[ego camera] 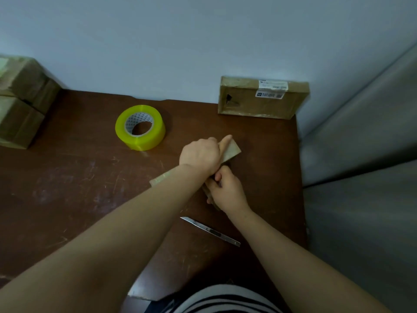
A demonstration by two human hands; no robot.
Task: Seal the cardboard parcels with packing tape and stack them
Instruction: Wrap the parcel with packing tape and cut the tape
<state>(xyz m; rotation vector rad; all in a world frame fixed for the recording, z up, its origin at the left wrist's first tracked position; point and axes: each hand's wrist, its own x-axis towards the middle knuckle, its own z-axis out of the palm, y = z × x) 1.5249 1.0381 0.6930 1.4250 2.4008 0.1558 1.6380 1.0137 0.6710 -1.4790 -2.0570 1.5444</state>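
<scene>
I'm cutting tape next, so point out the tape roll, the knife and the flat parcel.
tape roll (149, 140), head view, yellow outer side
knife (211, 231), head view, middle of handle
flat parcel (259, 105), head view, brown top face

Left hand (199, 154), right hand (228, 190) grip small parcel (232, 150); tape roll (140, 127), knife (211, 231) nearby.
</scene>
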